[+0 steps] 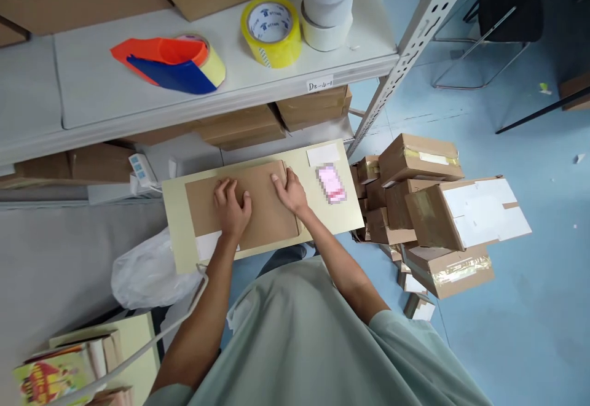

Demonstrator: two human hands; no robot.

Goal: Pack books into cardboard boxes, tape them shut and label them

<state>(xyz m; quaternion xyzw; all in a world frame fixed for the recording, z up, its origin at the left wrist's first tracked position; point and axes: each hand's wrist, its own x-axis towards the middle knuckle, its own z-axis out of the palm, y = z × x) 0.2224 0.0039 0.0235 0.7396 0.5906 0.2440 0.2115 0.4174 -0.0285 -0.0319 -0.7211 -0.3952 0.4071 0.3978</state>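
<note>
Indoors, pale yellow board (pixel 177 234), metal shelving (pixel 230 80), blue floor (pixel 544 301)

Beyond the right hand (pixel 290 193), a white label (pixel 319 83) on the shelf's (pixel 104 96) front edge reads "D3-4-1". Farther beyond, the yellow tape roll's (pixel 286 53) core repeats a small blue brand word, too blurred to read fully. Large lettering on a book cover (pixel 58 376), well behind the left hand (pixel 232 210), is unclear.
</note>
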